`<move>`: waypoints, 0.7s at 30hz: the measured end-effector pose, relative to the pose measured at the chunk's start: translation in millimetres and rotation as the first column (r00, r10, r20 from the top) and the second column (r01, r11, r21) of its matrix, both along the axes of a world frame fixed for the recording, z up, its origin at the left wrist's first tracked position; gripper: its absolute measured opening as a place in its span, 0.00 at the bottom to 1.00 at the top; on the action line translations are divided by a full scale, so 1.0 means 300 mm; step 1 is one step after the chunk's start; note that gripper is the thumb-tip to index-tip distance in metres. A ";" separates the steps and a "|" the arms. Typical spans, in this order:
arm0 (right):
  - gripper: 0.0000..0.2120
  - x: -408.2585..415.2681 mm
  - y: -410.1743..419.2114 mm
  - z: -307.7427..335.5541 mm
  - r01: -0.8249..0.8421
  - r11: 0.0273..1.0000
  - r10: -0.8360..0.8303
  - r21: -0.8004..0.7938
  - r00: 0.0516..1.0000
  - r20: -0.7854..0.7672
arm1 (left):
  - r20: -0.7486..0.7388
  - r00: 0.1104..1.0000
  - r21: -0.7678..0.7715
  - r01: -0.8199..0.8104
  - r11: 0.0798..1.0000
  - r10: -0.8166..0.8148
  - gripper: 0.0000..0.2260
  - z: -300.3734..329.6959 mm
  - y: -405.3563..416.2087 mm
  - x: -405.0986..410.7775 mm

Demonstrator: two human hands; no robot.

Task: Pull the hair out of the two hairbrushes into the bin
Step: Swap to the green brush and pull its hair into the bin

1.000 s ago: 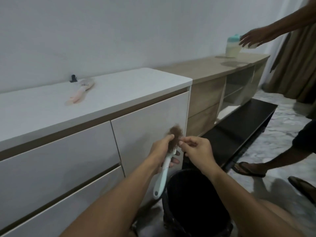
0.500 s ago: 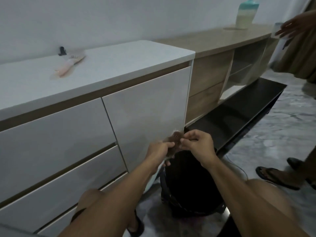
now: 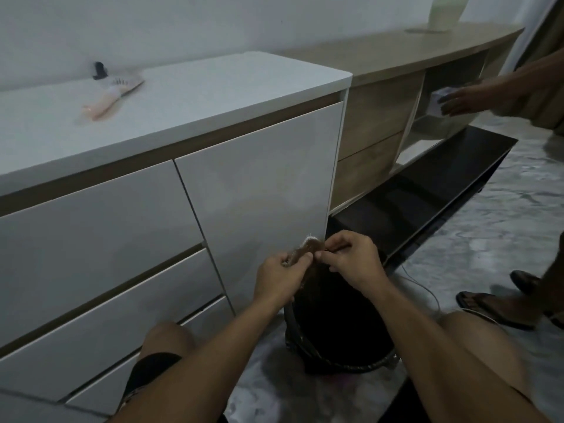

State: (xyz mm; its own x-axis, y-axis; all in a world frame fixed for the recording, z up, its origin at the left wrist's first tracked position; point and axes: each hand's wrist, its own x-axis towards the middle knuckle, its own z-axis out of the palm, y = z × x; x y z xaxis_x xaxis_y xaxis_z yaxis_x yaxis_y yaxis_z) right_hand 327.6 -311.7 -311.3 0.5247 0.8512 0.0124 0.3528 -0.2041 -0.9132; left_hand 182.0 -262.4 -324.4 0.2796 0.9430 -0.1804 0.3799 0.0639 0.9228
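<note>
My left hand (image 3: 280, 277) grips a white hairbrush (image 3: 306, 243) whose head is matted with brown hair (image 3: 311, 248); most of the brush is hidden behind the hand. My right hand (image 3: 351, 259) pinches that hair at its right side. Both hands hover above the black bin (image 3: 341, 346) on the floor, in front of the white cabinet. A second, pink hairbrush (image 3: 114, 93) lies on the white cabinet top (image 3: 213, 96) at the far left, near the wall.
A small black object (image 3: 99, 70) stands by the pink brush. To the right runs a wooden shelf unit (image 3: 381, 117) with a pale jar (image 3: 445, 10) on top. Another person's hand (image 3: 464, 100) reaches into it; their sandalled foot (image 3: 488, 306) is beside the bin. A black board (image 3: 442, 184) lies along the floor.
I have crouched lower, and both hands with the brush have sunk closer to the bin. The other person's hand has moved from the jar down to the shelf opening.
</note>
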 end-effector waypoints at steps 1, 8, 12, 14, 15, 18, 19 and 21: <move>0.12 0.001 0.000 -0.001 -0.006 1.000 0.006 -0.003 0.999 -0.045 | -0.015 1.000 -0.014 -0.005 1.000 0.004 0.17 -0.004 0.001 -0.001; 0.17 0.018 -0.010 -0.014 -0.186 0.982 0.185 -0.027 0.982 -0.034 | -0.088 0.996 -0.037 0.021 0.999 -0.024 0.16 -0.020 0.008 -0.001; 0.06 0.025 0.002 -0.023 -0.056 0.998 0.056 0.005 0.998 0.039 | -0.104 0.994 -0.055 0.030 0.998 -0.035 0.16 -0.040 0.007 0.004; 0.05 0.028 0.005 -0.024 -0.002 1.000 0.002 0.030 1.000 0.006 | -0.085 0.996 -0.090 0.030 0.995 -0.038 0.17 -0.046 0.003 0.005; 0.06 0.028 0.009 -0.028 0.025 0.999 -0.024 0.037 0.999 -0.024 | -0.073 0.997 -0.111 0.030 0.993 -0.038 0.17 -0.047 0.000 0.004; 0.08 0.019 0.018 -0.027 0.072 0.997 -0.070 0.031 0.995 -0.069 | -0.043 0.999 -0.171 0.022 0.985 -0.030 0.17 -0.037 -0.005 0.005; 0.07 0.017 0.021 -0.028 0.061 0.998 -0.059 0.028 0.995 -0.082 | -0.035 0.999 -0.195 0.022 0.981 -0.029 0.15 -0.031 -0.005 0.007; 0.04 0.014 0.016 -0.025 -0.004 0.999 0.008 0.033 0.994 -0.106 | 0.015 0.999 -0.263 0.040 0.964 -0.037 0.14 -0.016 -0.008 0.010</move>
